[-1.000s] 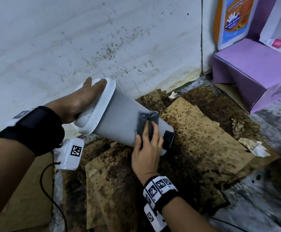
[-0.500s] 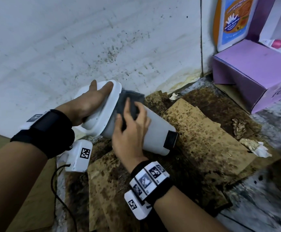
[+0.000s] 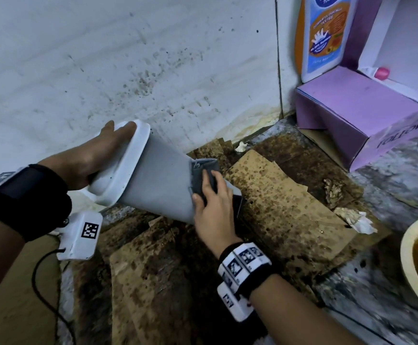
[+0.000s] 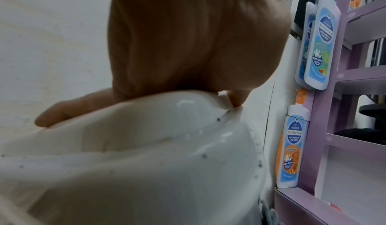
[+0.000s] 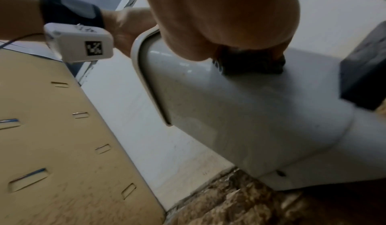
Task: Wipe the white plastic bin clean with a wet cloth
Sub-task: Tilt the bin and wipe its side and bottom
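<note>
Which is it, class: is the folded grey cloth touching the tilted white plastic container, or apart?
Touching. The right wrist view shows the folded grey cloth pressed flat against the white plastic container side under the right hand, no gap.

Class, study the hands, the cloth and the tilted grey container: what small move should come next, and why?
Probably slide the cloth along the container toward its white rim: the right hand presses the cloth flat near the narrow black end, the left hand steadies the rim, with bare side between them.

Black wristbands (image 3: 23, 195), white marker-tagged boxes (image 3: 79, 236)
</note>
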